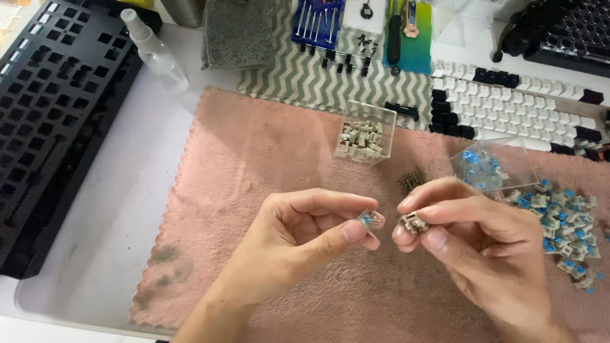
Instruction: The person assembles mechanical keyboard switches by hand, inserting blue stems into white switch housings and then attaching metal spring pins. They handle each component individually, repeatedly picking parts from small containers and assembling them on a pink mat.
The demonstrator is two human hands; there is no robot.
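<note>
- The left hand (298, 225) pinches a small clear switch top (370, 220) between thumb and forefinger, closed on it, the other fingers curled under.
- The right hand (473, 232) is closed the same way on a beige switch base (414, 223), held at its fingertips.
- The two parts face each other just apart: the base lies at 3 o'clock from the clear top, the top at 9 o'clock from the base, at nearly the same height above the pink towel (254, 190).
- Neither part shows a clear long axis; both are small and blocky.
- A clear box of beige parts (365, 134) stands at 12 o'clock from the hands; the loose pile of blue switches (562, 228) lies at 3 o'clock, nearer the right hand.
- The black keyboard frame (57, 121) lies on the counter (127, 190) at 9 o'clock, well apart.
</note>
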